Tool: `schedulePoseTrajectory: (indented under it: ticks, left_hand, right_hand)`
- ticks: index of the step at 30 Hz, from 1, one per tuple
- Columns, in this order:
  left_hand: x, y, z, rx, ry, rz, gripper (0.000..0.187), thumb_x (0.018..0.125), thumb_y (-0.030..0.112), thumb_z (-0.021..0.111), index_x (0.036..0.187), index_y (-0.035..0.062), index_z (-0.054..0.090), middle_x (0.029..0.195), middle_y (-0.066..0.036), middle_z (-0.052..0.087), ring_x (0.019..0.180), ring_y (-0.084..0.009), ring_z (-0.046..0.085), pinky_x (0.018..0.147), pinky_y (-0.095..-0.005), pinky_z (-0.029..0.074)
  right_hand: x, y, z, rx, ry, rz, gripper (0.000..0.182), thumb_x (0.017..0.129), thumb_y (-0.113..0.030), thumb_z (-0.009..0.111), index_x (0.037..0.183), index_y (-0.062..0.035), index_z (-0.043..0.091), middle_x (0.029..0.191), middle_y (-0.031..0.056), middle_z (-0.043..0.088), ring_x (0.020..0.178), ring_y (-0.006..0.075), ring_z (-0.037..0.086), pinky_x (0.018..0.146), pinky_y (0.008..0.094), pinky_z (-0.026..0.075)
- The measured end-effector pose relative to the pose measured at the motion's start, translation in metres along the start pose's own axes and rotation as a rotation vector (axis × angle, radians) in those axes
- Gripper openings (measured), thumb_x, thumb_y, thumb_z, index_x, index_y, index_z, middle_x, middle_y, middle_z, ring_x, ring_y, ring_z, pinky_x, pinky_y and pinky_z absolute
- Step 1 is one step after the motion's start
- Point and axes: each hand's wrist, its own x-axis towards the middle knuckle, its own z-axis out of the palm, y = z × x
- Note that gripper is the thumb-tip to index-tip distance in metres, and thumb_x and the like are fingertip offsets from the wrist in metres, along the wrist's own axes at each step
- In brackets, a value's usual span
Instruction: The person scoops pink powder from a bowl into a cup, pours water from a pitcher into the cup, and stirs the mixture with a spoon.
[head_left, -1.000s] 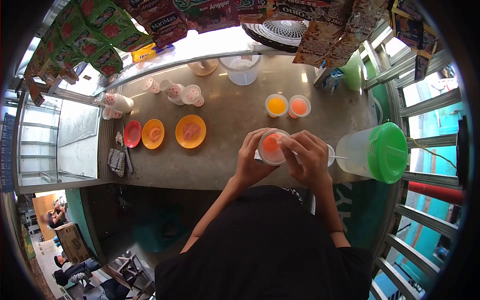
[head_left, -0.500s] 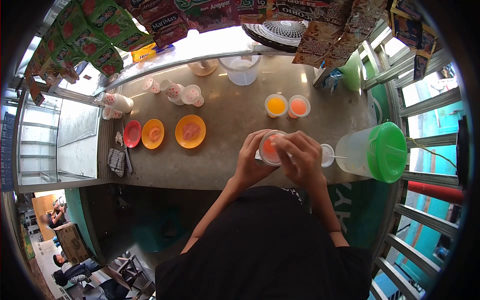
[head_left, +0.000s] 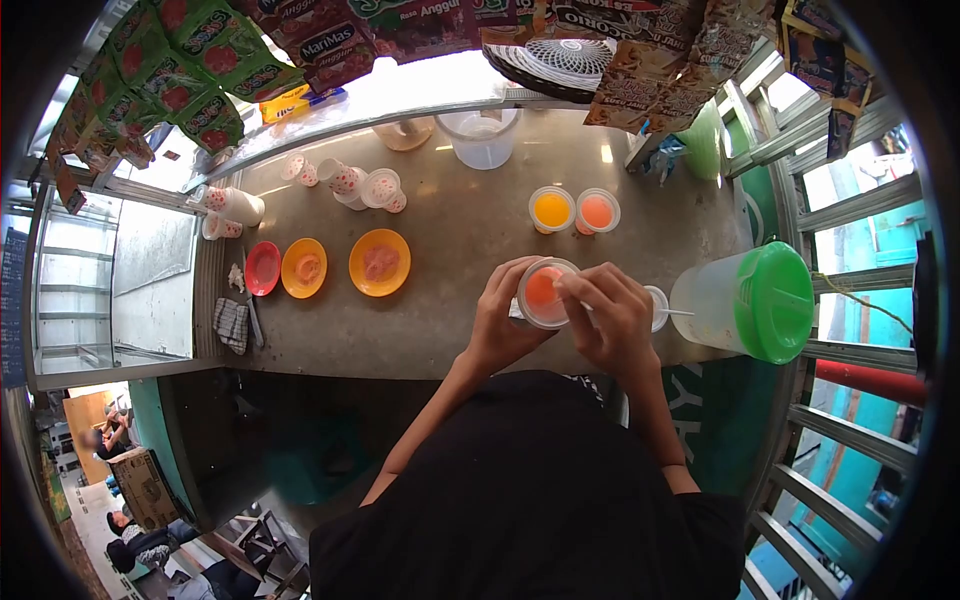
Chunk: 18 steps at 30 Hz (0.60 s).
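My left hand (head_left: 505,315) is wrapped around a clear plastic cup (head_left: 545,292) that holds an orange-red drink, just above the table's near side. At the cup's right rim, the fingertips of my right hand (head_left: 615,315) are pinched together; whatever they grip is too small to make out. Partly behind that hand stands a small white container (head_left: 657,308) with a white handle or stick pointing right. Farther back, a cup of yellow-orange drink (head_left: 552,210) sits beside a cup of pinkish-orange drink (head_left: 597,211).
Left on the table (head_left: 450,240) lie a red plate (head_left: 263,268), two orange plates (head_left: 380,285) and a checked cloth (head_left: 231,327). Stacked patterned cups (head_left: 345,180) and a clear tub (head_left: 482,150) stand behind. A green-lidded container (head_left: 775,303) is at right; sachets (head_left: 335,50) hang above.
My right hand has shifted slightly right, so its fingers cover less of the cup's opening. The left hand still holds the cup in nearly the same place.
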Motion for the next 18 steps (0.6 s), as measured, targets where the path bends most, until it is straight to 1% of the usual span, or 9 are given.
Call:
schedulePoseTrajectory:
  ticks: [2,3,6,8,9,11,12,14,18]
  left_hand:
    - [0.0006,0.0023,0.0002,-0.010,0.005,-0.001,0.069,0.065,0.011,0.088,0.126,0.0030,0.058,0.127,-0.016,0.062,0.118,-0.0345,0.059,0.099,-0.0432,0.049]
    - [0.0006,0.0034,0.0004,-0.021,0.008,-0.004,0.069,0.065,0.011,0.088,0.126,0.0031,0.058,0.126,-0.016,0.062,0.118,-0.0343,0.059,0.099,-0.0431,0.049]
    - [0.0015,0.0032,-0.0017,0.008,-0.008,0.022,0.069,0.065,0.011,0.089,0.126,0.0031,0.058,0.126,-0.016,0.062,0.118,-0.0340,0.059,0.099,-0.0428,0.050]
    - [-0.0001,0.0009,-0.0013,-0.005,0.010,0.012,0.069,0.065,0.010,0.088,0.126,0.0032,0.058,0.126,-0.016,0.062,0.118,-0.0339,0.059,0.099,-0.0427,0.050]
    - [-0.0006,0.0000,-0.0005,-0.020,0.025,0.002,0.068,0.065,0.010,0.088,0.126,0.0033,0.058,0.126,-0.016,0.062,0.118,-0.0338,0.059,0.099,-0.0426,0.050]
    - [-0.0012,0.0002,0.0006,-0.026,0.049,0.001,0.068,0.065,0.010,0.088,0.126,0.0035,0.058,0.126,-0.016,0.061,0.118,-0.0337,0.060,0.099,-0.0425,0.050]
    - [-0.0020,0.0004,0.0012,-0.030,0.071,-0.004,0.069,0.065,0.010,0.088,0.126,0.0036,0.058,0.127,-0.016,0.061,0.118,-0.0337,0.060,0.099,-0.0425,0.050]
    - [-0.0027,-0.0004,0.0012,-0.023,0.065,0.001,0.069,0.065,0.010,0.088,0.126,0.0037,0.058,0.127,-0.015,0.061,0.118,-0.0335,0.059,0.099,-0.0423,0.050]
    - [-0.0021,0.0019,-0.0001,0.002,0.056,0.022,0.069,0.065,0.011,0.088,0.127,0.0038,0.058,0.127,-0.015,0.061,0.118,-0.0330,0.059,0.100,-0.0422,0.049]
  right_hand:
    - [-0.0016,-0.0025,0.0016,0.094,-0.066,-0.064,0.020,0.078,-0.006,0.073,0.096,-0.0088,0.065,0.083,0.0053,0.065,0.070,0.0247,0.064,0.058,0.0366,0.052]
    - [-0.0011,-0.0034,0.0029,0.094,-0.066,-0.063,0.020,0.078,-0.006,0.073,0.096,-0.0088,0.065,0.083,0.0053,0.065,0.070,0.0247,0.064,0.058,0.0366,0.052]
    - [0.0019,-0.0033,0.0051,0.103,-0.042,-0.059,0.020,0.077,-0.005,0.073,0.096,-0.0085,0.065,0.082,0.0057,0.064,0.070,0.0250,0.064,0.058,0.0368,0.052]
    - [0.0043,-0.0005,0.0013,0.041,0.001,0.001,0.022,0.077,-0.005,0.073,0.097,-0.0089,0.066,0.082,0.0056,0.064,0.071,0.0252,0.064,0.059,0.0374,0.052]
    - [0.0043,-0.0010,-0.0005,0.040,0.001,-0.002,0.022,0.077,-0.005,0.073,0.097,-0.0089,0.066,0.082,0.0056,0.064,0.071,0.0252,0.064,0.059,0.0374,0.052]
    - [0.0036,-0.0025,-0.0037,0.074,-0.067,-0.029,0.023,0.077,-0.004,0.073,0.098,-0.0096,0.066,0.081,0.0052,0.063,0.071,0.0250,0.064,0.058,0.0370,0.052]
    - [0.0033,-0.0033,-0.0011,0.073,-0.068,-0.031,0.023,0.077,-0.004,0.073,0.098,-0.0096,0.066,0.081,0.0052,0.063,0.071,0.0250,0.064,0.058,0.0370,0.052]
    - [0.0015,-0.0057,0.0062,0.159,-0.088,-0.122,0.023,0.077,-0.003,0.072,0.098,-0.0099,0.066,0.082,0.0045,0.063,0.070,0.0247,0.063,0.059,0.0365,0.052]
    - [0.0068,-0.0052,0.0010,0.081,-0.042,-0.106,0.023,0.077,-0.004,0.073,0.098,-0.0106,0.066,0.083,0.0044,0.063,0.071,0.0252,0.064,0.060,0.0369,0.053]
